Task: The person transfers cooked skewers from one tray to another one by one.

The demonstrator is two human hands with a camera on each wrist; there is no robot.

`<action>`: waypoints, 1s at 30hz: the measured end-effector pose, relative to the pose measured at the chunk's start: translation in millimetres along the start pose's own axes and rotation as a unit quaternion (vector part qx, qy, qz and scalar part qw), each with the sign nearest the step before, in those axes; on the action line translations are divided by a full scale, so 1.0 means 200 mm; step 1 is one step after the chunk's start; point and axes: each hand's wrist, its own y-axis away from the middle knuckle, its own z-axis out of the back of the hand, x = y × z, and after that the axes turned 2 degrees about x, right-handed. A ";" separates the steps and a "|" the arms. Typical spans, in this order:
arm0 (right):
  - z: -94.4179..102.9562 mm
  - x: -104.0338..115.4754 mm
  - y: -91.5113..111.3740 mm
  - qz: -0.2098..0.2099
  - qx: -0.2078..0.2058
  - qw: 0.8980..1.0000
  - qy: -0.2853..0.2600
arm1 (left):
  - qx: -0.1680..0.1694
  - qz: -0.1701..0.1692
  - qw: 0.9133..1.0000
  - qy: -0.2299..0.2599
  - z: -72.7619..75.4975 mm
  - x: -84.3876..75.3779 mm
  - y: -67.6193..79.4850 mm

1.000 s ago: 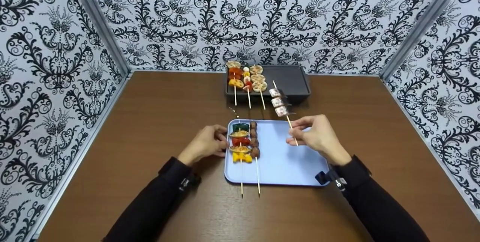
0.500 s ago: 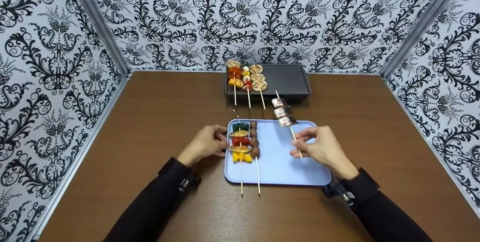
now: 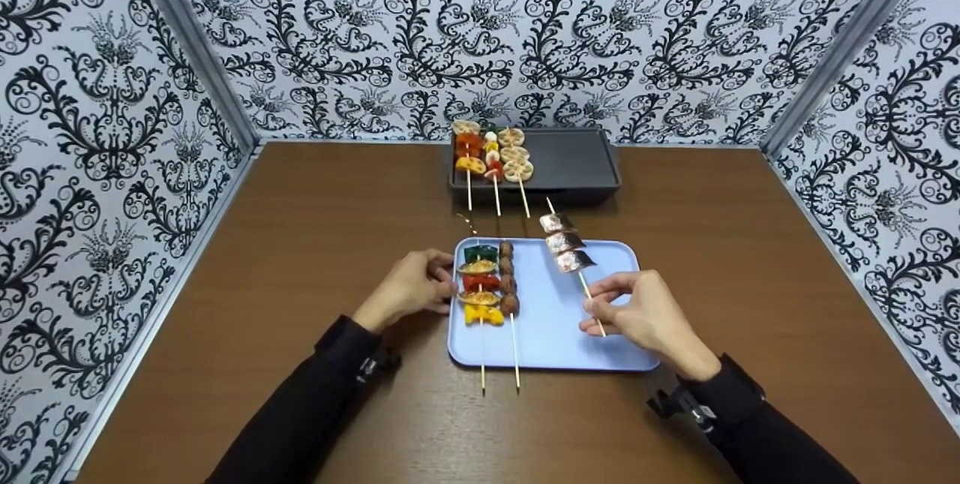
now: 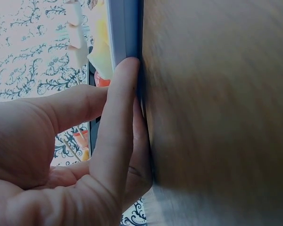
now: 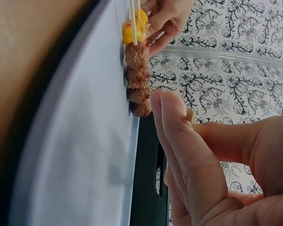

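Note:
My right hand (image 3: 649, 315) pinches the bare lower stick of a skewer (image 3: 564, 242) with three silvery, dark-edged chunks that look like fish. The skewer tilts over the right half of a light blue tray (image 3: 555, 334), its tip pointing away from me. In the right wrist view, the fingers hide most of that stick. My left hand (image 3: 411, 285) holds the tray's left rim (image 4: 125, 33) between thumb and fingers. On the tray's left side lie a vegetable skewer (image 3: 481, 283) and a meatball skewer (image 3: 508, 281), side by side, their sticks overhanging the front edge.
Behind the tray stands a dark grey grill plate (image 3: 574, 157). On its left side rest a mixed skewer (image 3: 469, 146), a thinner colourful skewer (image 3: 493, 154) and a skewer of pale round slices (image 3: 515, 154). Patterned walls (image 3: 480, 41) enclose the brown table (image 3: 337, 199).
My right hand has brought the fish-like skewer toward me, from close to the grill plate's front to above the tray. My left hand stays at the tray's rim.

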 end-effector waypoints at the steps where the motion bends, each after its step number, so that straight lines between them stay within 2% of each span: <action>1: 0.00 0.00 0.00 0.000 0.002 1.000 0.003 | -0.001 0.000 1.000 -0.001 0.00 0.00 0.00; 7: -0.02 -0.02 0.03 0.000 0.017 1.000 0.017 | -0.001 0.000 1.000 0.001 0.00 0.00 0.00; 30: -0.11 -0.06 0.07 -0.021 0.051 0.998 0.004 | 0.002 -0.005 1.000 0.010 0.00 -0.01 0.00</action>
